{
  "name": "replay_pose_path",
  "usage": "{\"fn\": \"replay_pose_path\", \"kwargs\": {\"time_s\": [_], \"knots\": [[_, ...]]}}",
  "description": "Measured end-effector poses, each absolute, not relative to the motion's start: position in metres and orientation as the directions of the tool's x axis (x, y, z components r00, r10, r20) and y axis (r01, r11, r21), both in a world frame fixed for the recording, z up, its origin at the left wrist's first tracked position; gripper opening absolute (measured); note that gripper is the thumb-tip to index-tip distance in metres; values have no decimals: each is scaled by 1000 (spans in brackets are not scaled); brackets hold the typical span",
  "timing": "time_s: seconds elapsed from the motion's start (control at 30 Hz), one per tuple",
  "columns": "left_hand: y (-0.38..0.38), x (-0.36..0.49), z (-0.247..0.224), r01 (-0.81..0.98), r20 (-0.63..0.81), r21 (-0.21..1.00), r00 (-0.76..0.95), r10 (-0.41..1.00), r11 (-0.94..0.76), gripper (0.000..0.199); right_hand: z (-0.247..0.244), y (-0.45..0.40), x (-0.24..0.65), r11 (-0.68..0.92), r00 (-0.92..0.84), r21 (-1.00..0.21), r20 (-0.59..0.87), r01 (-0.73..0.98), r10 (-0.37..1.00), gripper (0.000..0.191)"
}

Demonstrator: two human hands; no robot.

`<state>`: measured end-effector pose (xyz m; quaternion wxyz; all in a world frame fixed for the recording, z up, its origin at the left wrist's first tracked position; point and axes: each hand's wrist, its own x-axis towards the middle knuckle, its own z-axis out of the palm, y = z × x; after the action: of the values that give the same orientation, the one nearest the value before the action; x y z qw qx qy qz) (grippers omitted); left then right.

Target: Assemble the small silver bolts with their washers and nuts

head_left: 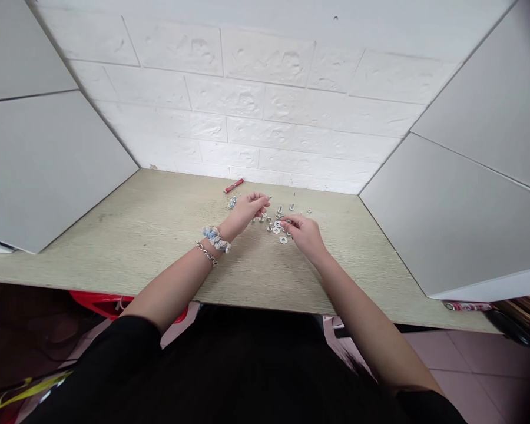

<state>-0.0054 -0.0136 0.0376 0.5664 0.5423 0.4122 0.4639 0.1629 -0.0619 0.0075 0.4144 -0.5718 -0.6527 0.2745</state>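
Observation:
Small steel bolts, nuts and washers lie scattered on a pale wood-grain desk (168, 235), with a flat washer (283, 239) nearest the front of the group. My left hand (247, 213) reaches in from the left, its fingertips pinched together just above the parts. A small bolt (280, 209) stands to the right of those fingertips. My right hand (304, 232) lies at the right of the group, its fingers pinched close to a washer and nut pile (276, 228). The fingertips hide whatever small part they may hold.
A red cylindrical object (233, 186) lies near the back wall, behind a small cluster of bolts (232, 202). A white brick-textured wall (247, 100) rises behind the desk, with grey side panels (472, 218). A tiled floor (477, 359) shows below the desk's front edge.

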Motion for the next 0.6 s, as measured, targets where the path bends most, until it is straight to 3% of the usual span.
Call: {"fn": "replay_pose_path", "kwargs": {"time_s": [0.1, 0.2, 0.37, 0.5, 0.6], "knots": [[-9, -8, 36, -242, -29, 967, 222, 975, 84, 6, 8, -63, 162, 221, -73, -754, 225, 619, 972, 19], [-5, -12, 33, -218, -69, 969, 206, 976, 115, 12, 8, -62, 161, 234, -137, -690, 193, 685, 971, 21], [-1, -17, 31, 104, 9, 994, 188, 982, -29, 13, 8, -62, 160, 256, -212, -575, 143, 777, 967, 31], [5, -21, 29, 408, 36, 905, 211, 977, -122, 13, 7, -63, 160, 259, -240, -520, 105, 814, 965, 34], [10, -25, 24, 489, 32, 859, 243, 970, -151, 11, 5, -63, 162, 266, -249, -537, 105, 801, 963, 27]]}}
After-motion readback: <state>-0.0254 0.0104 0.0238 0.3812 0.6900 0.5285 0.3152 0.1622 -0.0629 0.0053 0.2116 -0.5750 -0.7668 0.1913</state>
